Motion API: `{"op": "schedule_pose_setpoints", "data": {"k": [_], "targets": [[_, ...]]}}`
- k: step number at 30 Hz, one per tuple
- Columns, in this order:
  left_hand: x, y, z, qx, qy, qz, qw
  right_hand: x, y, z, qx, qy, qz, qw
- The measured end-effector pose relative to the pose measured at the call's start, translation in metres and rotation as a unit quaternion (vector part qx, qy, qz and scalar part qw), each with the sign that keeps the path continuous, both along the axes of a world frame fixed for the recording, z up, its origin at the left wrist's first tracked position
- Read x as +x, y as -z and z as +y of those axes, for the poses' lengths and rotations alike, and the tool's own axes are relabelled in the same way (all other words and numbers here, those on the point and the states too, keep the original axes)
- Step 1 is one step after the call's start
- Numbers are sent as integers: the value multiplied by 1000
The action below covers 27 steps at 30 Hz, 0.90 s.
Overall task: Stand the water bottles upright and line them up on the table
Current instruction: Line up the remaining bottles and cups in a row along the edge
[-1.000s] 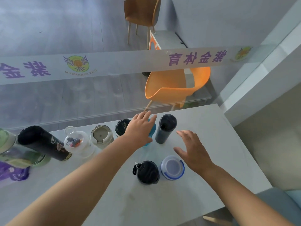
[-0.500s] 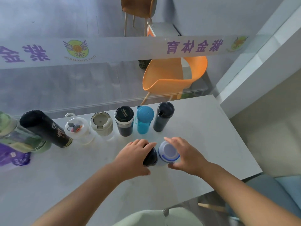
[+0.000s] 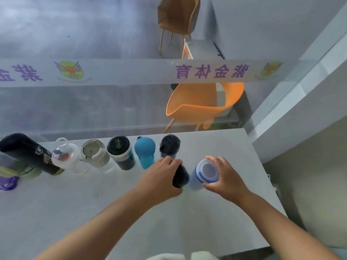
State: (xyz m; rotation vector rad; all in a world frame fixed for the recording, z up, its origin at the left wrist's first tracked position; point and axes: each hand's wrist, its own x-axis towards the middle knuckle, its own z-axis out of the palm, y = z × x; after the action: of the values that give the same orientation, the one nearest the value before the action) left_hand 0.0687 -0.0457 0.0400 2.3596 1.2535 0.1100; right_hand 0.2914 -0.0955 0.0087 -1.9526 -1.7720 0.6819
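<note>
Standing upright along the table's [image 3: 216,222] far edge: six bottles, contents unreadable. Left hand [image 3: 159,177] wraps black bottle [image 3: 181,177]; right hand [image 3: 225,177] clasps blue-rimmed bottle [image 3: 207,171], both nearer.

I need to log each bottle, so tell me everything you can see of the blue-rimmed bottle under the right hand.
The blue-rimmed bottle stands upright on the grey table, near its right side. It has a pale, frosted translucent lid ringed by a blue band, and a bluish, plastic-looking body. The right hand wraps around its top from the right. It stands just right of the black bottle held by the left hand, in front of the back row.
</note>
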Motion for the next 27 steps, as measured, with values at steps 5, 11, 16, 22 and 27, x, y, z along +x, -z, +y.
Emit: {"op": "schedule_pose_setpoints", "data": {"k": [5,11,16,22,27], "targets": [[76,-5,14,9,-64,6,998,62,-1,16,10,1,-3,1000],[125,10,39,51,-95,48,993,103,7,39,23,-22,1,1000],[138,22,54,69,-136,61,986,120,15,55,24,-34,-2,999],[144,26,63,64,-169,76,981,124,17,69,23,-46,-5,999],[143,22,66,48,-163,84,982,121,16,79,18,-52,-3,998]]}}
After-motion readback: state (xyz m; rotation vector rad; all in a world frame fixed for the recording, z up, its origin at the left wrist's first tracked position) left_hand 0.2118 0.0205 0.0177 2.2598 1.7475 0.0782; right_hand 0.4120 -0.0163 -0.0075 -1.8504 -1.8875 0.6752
